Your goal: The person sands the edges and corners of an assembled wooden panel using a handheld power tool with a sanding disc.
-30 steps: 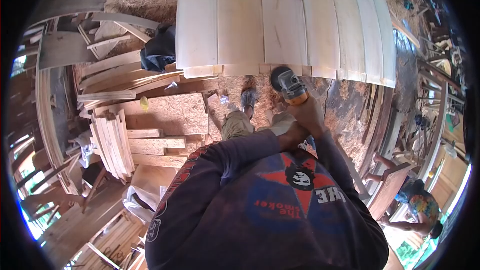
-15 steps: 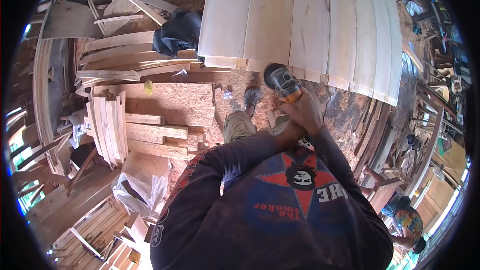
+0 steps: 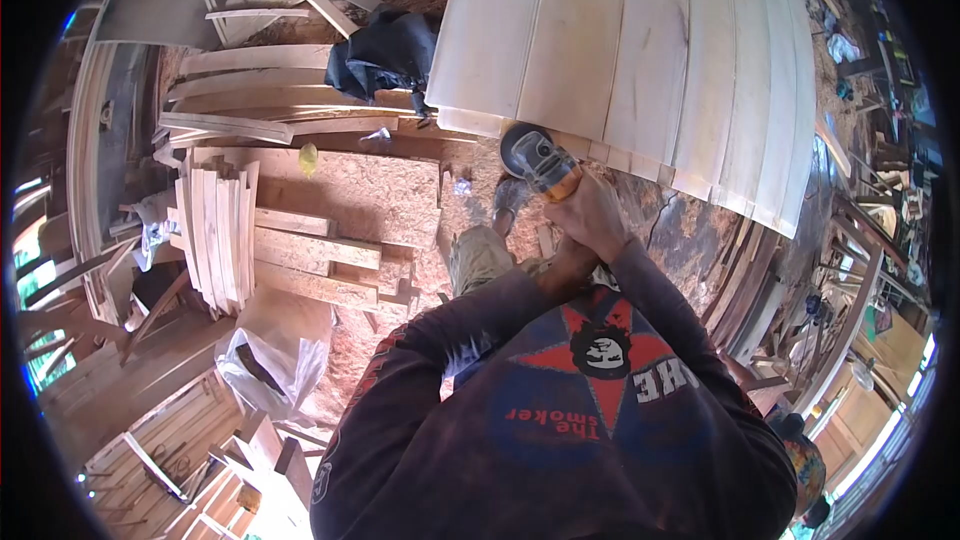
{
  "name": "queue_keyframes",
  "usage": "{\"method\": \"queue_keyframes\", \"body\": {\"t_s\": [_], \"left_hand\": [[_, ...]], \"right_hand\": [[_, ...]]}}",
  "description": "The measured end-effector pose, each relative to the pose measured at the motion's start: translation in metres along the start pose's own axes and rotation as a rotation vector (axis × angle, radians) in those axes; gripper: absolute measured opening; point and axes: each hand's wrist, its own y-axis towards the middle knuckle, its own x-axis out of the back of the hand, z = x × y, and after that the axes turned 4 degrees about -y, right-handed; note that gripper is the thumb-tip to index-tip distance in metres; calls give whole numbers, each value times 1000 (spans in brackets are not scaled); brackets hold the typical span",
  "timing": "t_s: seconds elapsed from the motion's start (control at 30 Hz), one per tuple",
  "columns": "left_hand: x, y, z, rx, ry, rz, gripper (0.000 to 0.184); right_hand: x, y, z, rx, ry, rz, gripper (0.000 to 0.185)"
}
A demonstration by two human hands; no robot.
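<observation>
Viewpoint: looks down past the torso; clock directions taken from the hands, with 12 at the top of the view.
Right hand (image 3: pixel 592 216): clenched around the yellow rear of the angle grinder (image 3: pixel 541 162); reaches in from about 5 o'clock.
Left hand (image 3: pixel 568 265): crosses in from about 8 o'clock, close against the right wrist and partly hidden beneath; whether grasping or merely resting, cannot be told.
Angle grinder: lies at 10 to 11 o'clock, directly beyond the right hand; nearer to the right hand than to the left.
Long axis: runs from the grip at about 4 o'clock to the head at about 10, slanting with the near edge of the planks.
Disc (image 3: pixel 513 148): dark and round, at the far end of the tool; overlaps the near edge of the planks in view, though actual contact cannot be made out.
Planks (image 3: pixel 650 50): set side by side, from 11 round to 2 o'clock; seams roughly along the line from 12 to 6, near edge sloping from 10 towards 4.
Dark sheet (image 3: pixel 385 52): crumpled at 10 o'clock, just beside the left corner of the planks.
Slats (image 3: pixel 218 235): bundled at 9 o'clock, well apart from the tool.
Clear plastic (image 3: pixel 290 370): lies creased at 8 o'clock.
Another person (image 3: pixel 806 455): partly visible between 4 and 5 o'clock, well apart.
</observation>
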Motion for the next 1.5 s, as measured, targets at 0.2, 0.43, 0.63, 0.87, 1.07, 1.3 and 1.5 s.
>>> {"method": "queue_keyframes", "body": {"t_s": [0.2,0.43,0.63,0.87,1.07,1.3,1.5], "left_hand": [[17,-3,18,-244,510,101,52],[-14,-9,40,-90,528,278,54],[-38,-10,39,18,332,271,46],[-51,-6,41,173,239,513,79],[-59,-2,23,-189,386,615,51],[-86,-16,83,-280,413,507,55],[-113,-18,85,124,309,726,55]], "right_hand": [[-7,7,6,69,-65,24,49],[2,-9,-8,-30,-21,-33,50],[17,-22,-22,-162,-29,-51,50],[23,-36,-53,-261,1,-134,47],[40,-48,-71,-293,31,-169,52],[65,-59,-82,-407,10,-78,51],[75,-76,-113,-466,55,-113,52]]}}
